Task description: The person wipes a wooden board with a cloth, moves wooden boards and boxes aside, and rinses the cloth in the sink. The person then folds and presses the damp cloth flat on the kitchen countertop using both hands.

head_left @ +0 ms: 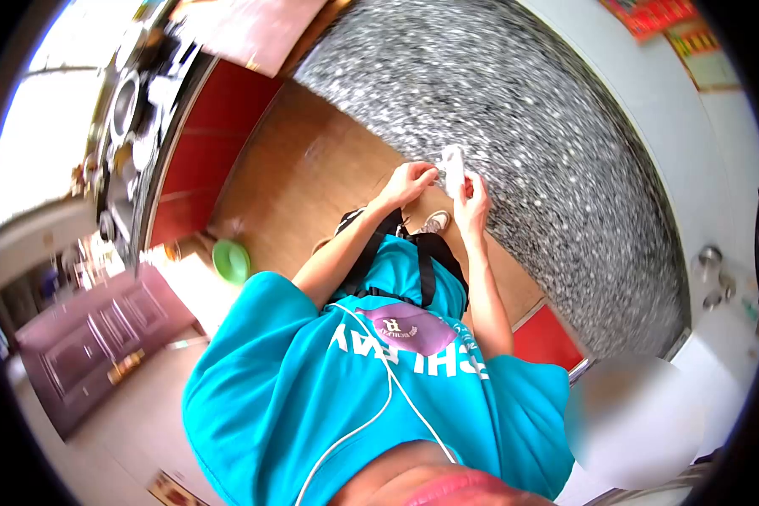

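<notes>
Nearest: one teal shirt [261, 379] with black straps [427, 278]; a white cord [344, 437] runs loose down its front, beside a purple patch [413, 331].

Next, two bare hands, arms reaching forward, at the near edge of the speckled surface [523, 101].

Right hand [474, 201]: fingers closed on the near part of one white item [454, 167], slim, soft-looking, exact kind not legible. It is held roughly upright in the view, far end projecting past the fingers, presumably so that this end is open to the other hand. Whether it touches the surface cannot be told.

Left hand [407, 183]: just left of the white item, fingers curled, tips drawn together and turned towards it, as if for fine handling; whether they grasp anything cannot be told. The closeness of both hands probably serves to steady a small, light piece.

Below them: brown floor [278, 160], one shoe [436, 222]. To the left, one green basin [230, 261], near red cabinets [198, 160].

Farther: pink board [257, 34], far left on the surface's side; cookware [126, 105], left, crowded along a counter by the window, seemingly kept apart from the handwork.
</notes>
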The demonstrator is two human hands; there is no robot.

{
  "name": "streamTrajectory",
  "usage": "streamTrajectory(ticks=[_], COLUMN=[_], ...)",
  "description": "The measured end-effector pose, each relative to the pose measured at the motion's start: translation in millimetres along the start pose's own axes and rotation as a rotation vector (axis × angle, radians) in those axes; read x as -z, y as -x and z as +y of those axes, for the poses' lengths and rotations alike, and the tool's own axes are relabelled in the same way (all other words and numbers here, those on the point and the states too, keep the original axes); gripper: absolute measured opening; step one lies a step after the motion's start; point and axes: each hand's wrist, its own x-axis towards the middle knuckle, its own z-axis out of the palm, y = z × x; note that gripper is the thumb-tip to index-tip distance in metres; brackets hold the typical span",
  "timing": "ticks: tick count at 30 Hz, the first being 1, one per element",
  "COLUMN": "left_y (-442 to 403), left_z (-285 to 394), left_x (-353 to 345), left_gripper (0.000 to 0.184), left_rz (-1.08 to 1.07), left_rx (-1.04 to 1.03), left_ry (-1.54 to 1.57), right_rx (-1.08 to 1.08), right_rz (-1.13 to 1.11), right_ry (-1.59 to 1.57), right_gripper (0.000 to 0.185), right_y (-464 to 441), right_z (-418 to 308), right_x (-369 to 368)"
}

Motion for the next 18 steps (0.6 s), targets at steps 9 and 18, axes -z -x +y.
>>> streamTrajectory(ticks=[9, 18], left_y=[71, 146], left_z=[-59, -137], left_x=[91, 239], left_gripper=[0.03, 0.025], left_rz=[0.549, 1.106], left_rx=[-0.168, -0.149], left_ry=[0.511, 0.499], right_rx=[0.346, 0.159], right_rz=[-0.453, -0.964], right_ry=[-0.112, -0.303], right_gripper=[0.018, 0.022], right_y=[-16, 11], right_z=[-100, -148], right_x=[-131, -334])
